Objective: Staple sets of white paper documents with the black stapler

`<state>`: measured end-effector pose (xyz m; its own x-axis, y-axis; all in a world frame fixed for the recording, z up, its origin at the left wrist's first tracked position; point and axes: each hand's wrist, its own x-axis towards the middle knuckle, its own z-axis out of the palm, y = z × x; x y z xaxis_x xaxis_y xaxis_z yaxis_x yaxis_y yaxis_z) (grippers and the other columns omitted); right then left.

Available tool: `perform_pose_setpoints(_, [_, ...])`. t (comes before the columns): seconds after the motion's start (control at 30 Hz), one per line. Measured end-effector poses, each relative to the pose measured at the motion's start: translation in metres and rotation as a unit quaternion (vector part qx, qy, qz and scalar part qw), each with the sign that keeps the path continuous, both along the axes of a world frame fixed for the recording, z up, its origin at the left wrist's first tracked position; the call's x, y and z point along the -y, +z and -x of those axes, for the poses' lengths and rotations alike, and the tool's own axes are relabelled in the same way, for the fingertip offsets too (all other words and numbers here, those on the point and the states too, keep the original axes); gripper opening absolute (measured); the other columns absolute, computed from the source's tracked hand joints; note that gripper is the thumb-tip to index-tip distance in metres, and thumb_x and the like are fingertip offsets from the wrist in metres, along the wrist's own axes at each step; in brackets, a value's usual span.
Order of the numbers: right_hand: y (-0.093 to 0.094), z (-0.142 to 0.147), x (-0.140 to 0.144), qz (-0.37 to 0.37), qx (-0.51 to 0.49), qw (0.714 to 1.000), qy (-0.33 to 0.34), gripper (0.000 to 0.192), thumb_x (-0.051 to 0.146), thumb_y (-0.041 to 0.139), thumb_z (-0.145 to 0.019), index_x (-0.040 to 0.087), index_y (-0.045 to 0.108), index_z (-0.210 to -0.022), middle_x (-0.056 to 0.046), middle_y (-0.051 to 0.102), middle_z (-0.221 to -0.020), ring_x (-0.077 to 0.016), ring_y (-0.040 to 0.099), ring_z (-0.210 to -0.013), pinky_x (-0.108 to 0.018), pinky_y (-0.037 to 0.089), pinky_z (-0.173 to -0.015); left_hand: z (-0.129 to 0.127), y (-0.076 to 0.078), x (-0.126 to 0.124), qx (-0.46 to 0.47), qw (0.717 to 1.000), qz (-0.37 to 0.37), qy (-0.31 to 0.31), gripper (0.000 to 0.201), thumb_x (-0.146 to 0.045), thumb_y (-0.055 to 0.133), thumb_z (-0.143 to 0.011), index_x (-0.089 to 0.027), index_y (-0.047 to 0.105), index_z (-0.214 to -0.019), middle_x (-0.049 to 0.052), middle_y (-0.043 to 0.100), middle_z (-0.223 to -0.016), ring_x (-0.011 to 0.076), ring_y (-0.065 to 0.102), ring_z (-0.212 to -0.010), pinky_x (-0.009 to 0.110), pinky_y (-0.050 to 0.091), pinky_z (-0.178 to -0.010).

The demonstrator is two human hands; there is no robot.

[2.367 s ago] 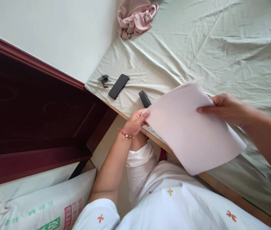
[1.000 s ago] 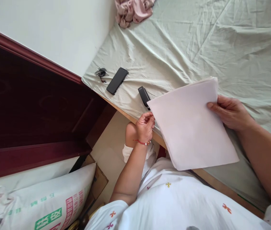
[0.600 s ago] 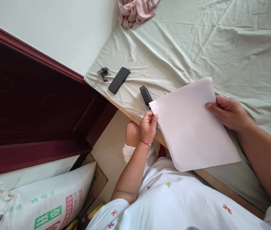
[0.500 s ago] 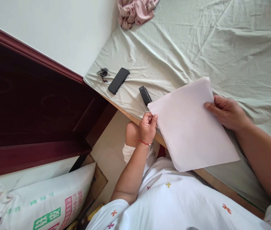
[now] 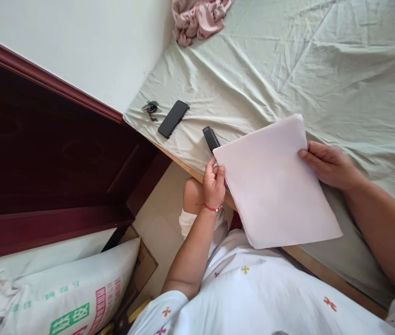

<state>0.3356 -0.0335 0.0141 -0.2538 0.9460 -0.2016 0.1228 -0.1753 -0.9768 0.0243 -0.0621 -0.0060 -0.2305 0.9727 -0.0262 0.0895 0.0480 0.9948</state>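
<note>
A stack of white paper sheets [image 5: 274,186] is held tilted above the bed's front edge, its sheets nearly aligned. My right hand [image 5: 333,163] grips the right edge, thumb on top and fingers underneath. At the left edge, my left hand [image 5: 214,186] is closed, with its fingers curled and thumb against the paper's side; the fingertips are partly hidden. Just beyond the upper left corner lies a black stapler [image 5: 211,137], its near end covered by the paper.
A black phone [image 5: 173,119] and a bunch of keys [image 5: 151,108] lie on the green bed sheet [image 5: 253,70]. Pink cloth [image 5: 199,21] is bunched at the back by the wall. To the left stand a dark red wooden panel [image 5: 44,139] and a printed white sack [image 5: 68,288].
The paper stack has shifted slightly left, and its left edge now sits further over my left fingers. My left thumb has slid off the top face to the edge.
</note>
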Motion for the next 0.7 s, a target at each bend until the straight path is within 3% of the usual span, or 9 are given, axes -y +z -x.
perform_pose_setpoints(0.13, [0.001, 0.001, 0.001, -0.003, -0.008, 1.000, 0.005, 0.046, 0.068, 0.066, -0.092, 0.022, 0.062, -0.090, 0.000, 0.062, -0.081, -0.0133, 0.054, -0.067, -0.023, 0.047, -0.057, -0.006, 0.003, 0.003, -0.023, 1.000, -0.009, 0.007, 0.047, -0.068, 0.063, -0.093, -0.022, 0.066, -0.101, 0.004, 0.070, -0.099, 0.0188, 0.066, -0.099, 0.028, 0.053, -0.090])
perform_pose_setpoints(0.3, [0.000, 0.002, 0.003, -0.026, 0.011, 0.999, 0.017, 0.040, 0.063, 0.060, -0.098, 0.024, 0.066, -0.106, -0.001, 0.063, -0.086, -0.0138, 0.054, -0.068, -0.024, 0.049, -0.059, -0.023, 0.002, 0.008, -0.024, 0.999, 0.009, 0.040, 0.049, -0.068, 0.061, -0.095, -0.023, 0.068, -0.114, 0.009, 0.072, -0.121, 0.0227, 0.064, -0.126, 0.031, 0.049, -0.109])
perform_pose_setpoints(0.5, [-0.002, 0.002, 0.003, -0.033, 0.017, 0.999, 0.014, 0.039, 0.062, 0.060, -0.099, 0.024, 0.066, -0.111, -0.001, 0.064, -0.090, -0.0140, 0.058, -0.075, -0.023, 0.050, -0.062, -0.029, 0.008, 0.006, 0.008, 0.997, 0.016, 0.081, 0.053, -0.073, 0.064, -0.090, -0.022, 0.070, -0.107, 0.009, 0.075, -0.113, 0.0252, 0.068, -0.118, 0.034, 0.055, -0.102])
perform_pose_setpoints(0.57, [-0.003, 0.001, 0.003, -0.018, -0.003, 1.000, 0.020, 0.040, 0.061, 0.060, -0.099, 0.025, 0.068, -0.115, -0.002, 0.067, -0.092, -0.0151, 0.061, -0.077, -0.024, 0.052, -0.065, -0.028, 0.015, 0.004, 0.077, 0.995, 0.007, 0.057, 0.051, -0.070, 0.070, -0.087, -0.024, 0.070, -0.108, 0.008, 0.074, -0.114, 0.0255, 0.068, -0.117, 0.036, 0.056, -0.101])
perform_pose_setpoints(0.7, [-0.003, -0.004, 0.001, 0.012, -0.022, 0.999, 0.046, 0.043, 0.065, 0.063, -0.096, 0.027, 0.073, -0.112, -0.005, 0.072, -0.094, -0.0190, 0.066, -0.078, -0.029, 0.056, -0.065, -0.026, 0.032, -0.007, 0.212, 0.976, -0.029, -0.033, 0.062, -0.057, 0.084, -0.079, -0.036, 0.063, -0.133, 0.003, 0.072, -0.115, 0.0255, 0.069, -0.115, 0.043, 0.056, -0.104])
